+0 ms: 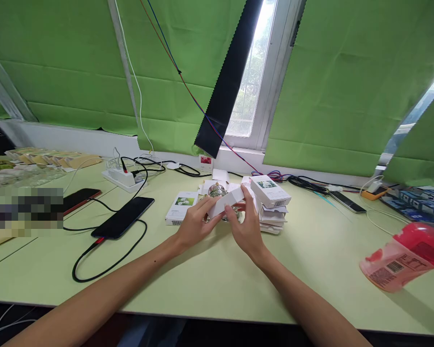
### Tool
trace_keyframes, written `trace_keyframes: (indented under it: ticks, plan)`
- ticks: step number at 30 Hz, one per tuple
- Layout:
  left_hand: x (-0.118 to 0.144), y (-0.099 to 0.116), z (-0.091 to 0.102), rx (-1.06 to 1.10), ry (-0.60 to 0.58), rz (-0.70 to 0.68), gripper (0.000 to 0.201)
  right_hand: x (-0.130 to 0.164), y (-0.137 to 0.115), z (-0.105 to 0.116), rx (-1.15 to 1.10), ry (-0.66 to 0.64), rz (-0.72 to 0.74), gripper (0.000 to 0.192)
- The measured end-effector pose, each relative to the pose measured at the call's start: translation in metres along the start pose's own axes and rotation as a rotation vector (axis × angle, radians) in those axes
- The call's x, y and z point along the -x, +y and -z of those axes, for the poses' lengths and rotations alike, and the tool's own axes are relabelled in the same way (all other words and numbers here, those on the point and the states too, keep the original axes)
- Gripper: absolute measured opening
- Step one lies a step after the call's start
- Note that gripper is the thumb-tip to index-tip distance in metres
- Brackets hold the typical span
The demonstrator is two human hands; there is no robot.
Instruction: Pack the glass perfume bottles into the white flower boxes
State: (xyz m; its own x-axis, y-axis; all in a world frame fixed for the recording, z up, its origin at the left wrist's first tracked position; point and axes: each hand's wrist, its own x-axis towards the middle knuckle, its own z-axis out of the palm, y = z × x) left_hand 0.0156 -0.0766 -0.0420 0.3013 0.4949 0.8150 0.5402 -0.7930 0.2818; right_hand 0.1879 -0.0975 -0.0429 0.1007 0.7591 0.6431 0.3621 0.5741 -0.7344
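White cardboard makes up the small carton [225, 202] held up over the middle of the table [311, 274], tilted with its right end higher. At its lower left end the left hand [196, 219] pinches it between thumb and bent fingers; the right hand [246, 224] pinches the other end, index finger over the top edge and thumb against the near side. Just behind the fingers, partly hidden, shows a shiny silver ornament [217, 189]. Left of the hands, near them, lies a flat white box [179, 208] printed with a green picture. Right of them, a similar printed box [270, 191] rests on a stack of white cartons [271, 221].

Farther left, a black smartphone [125, 219] lies with a red-tipped cable plugged in, and a white power strip [121, 177] sits behind it. Well to the right, a pink-labelled bottle [401, 255] appears tilted, with another phone [347, 201] farther back. Green blinds [347, 72] hang behind everything, beside a narrow window [248, 86].
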Motion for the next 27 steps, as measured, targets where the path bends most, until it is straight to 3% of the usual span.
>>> trace_keyframes:
  ticks: [13,21,27]
  plan:
    - [0.0023,-0.0026,-0.0004,-0.163,0.081,-0.228,0.055,-0.0022,-0.0048,0.0022,-0.083,-0.025,-0.08,0.063]
    - [0.0004,-0.0026,-0.0005,-0.164,0.108,-0.277,0.059,-0.0016,-0.0045,0.0013,-0.116,-0.031,-0.109,0.068]
    - [0.0019,-0.0019,-0.0006,-0.129,0.079,-0.212,0.053,-0.0013,-0.0047,0.0009,-0.138,-0.021,-0.105,0.067]
